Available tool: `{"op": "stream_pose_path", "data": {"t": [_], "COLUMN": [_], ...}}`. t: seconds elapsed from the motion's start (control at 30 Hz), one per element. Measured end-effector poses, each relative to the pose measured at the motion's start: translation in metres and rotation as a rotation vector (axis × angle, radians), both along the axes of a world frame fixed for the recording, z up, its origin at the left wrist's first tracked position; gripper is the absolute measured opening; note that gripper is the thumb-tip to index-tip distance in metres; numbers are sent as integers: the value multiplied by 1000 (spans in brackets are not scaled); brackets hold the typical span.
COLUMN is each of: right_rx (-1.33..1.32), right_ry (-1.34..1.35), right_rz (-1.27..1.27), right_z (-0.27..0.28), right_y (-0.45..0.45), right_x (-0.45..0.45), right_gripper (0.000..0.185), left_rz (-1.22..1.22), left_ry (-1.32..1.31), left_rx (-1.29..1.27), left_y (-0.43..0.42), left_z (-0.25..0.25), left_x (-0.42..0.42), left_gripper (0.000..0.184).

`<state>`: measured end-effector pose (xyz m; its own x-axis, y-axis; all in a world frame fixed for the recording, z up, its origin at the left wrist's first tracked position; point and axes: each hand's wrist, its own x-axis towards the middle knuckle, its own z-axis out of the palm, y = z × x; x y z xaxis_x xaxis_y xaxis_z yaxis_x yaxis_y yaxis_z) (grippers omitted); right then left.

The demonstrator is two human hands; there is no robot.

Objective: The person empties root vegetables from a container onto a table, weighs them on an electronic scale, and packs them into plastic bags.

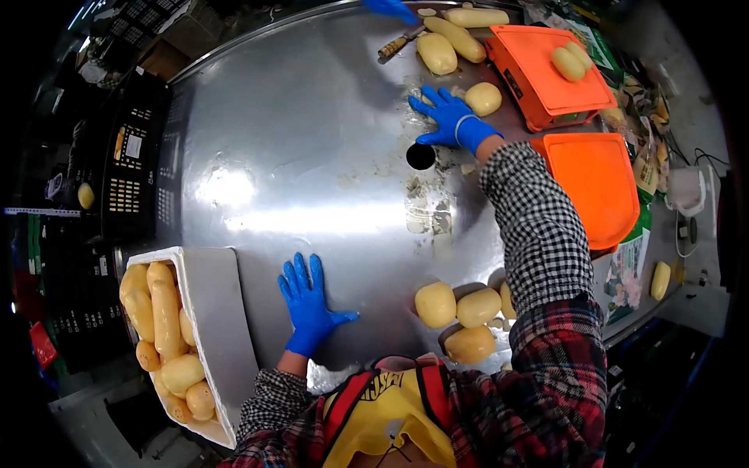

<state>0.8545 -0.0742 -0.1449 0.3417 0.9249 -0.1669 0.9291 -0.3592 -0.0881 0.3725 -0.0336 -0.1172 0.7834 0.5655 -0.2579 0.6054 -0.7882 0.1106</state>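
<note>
Smooth yellow vegetables lay at 5 o'clock, more filled a white box at 8, left hand splayed on steel table, right hand splayed at 1, apron lettering unclear

Scales right, crate and box left.

Okay so on my feed, left hand and right hand wear bright blue gloves, pale band round the right cuff, black-and-white checked oversleeves, red-and-dark plaid shirt, yellow bib, dark lettering, red-and-black straps.
</note>
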Motion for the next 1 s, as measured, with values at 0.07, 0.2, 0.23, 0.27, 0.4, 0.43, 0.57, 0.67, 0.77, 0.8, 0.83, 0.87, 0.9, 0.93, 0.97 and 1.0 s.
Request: {"op": "stream_pose_path", "data": {"t": [0.07, 0.2, 0.23, 0.27, 0.4, 0.43, 0.57, 0.67, 0.77, 0.8, 0.83, 0.87, 0.9, 0.93, 0.97, 1.0], "right_rx": [116, 172, 152, 132, 48, -3, 150, 377, 295, 270, 240, 204, 183, 207, 190, 185], "right_ry": [-2, 18, 15, 15, 158, 222, 250, 105, 136, 120, 103, 85, 137, 187, 254, 318], "right_rz": [48, 31, 9, -15, -74, -83, -215, -434, -551, -475, -402, -331, -323, -271, -266, -254], "right_z": [-27, -29, -24, -21, 2, 11, 13, 8, -29, -29, -22, -12, 0, 2, 11, 21], "right_y": [-35, -126, -144, -161, -212, -217, -235, -213, -207, -211, -217, -227, -239, -252, -261, -270], "right_x": [-2, -43, -57, -72, -126, -131, -125, -93, -67, -74, -88, -102, -123, -139, -158, -173], "right_gripper": [92, 84, 84, 84, 80, 79, 77, 79, 81, 81, 81, 82, 81, 78, 77, 75], "left_rz": [7, 5, 0, -5, -5, -14, -29, -15, -35, -17, 0, 14, 66, 67, 71, 81], "left_ry": [1, -8, 0, 10, 24, -3, -54, -71, -141, -150, -162, -174, -160, -177, -198, -227], "left_rx": [18, 39, 43, 49, 52, 68, 75, 42, -11, -24, -43, -68, -74, -73, -66, -48], "left_y": [-2, -4, -5, -5, -6, -5, -4, -3, 2, 3, 4, 3, 0, -2, -2, -2], "left_z": [0, -1, -1, -2, 2, 0, -9, -5, -5, -4, -3, -2, 1, 0, -3, -6], "left_x": [0, -2, -2, -3, -4, -5, -9, -9, -15, -22, -31, -40, -50, -64, -78, -89], "left_gripper": [143, 143, 143, 144, 144, 144, 144, 144, 142, 140, 139, 138, 136, 137, 138, 139]}}
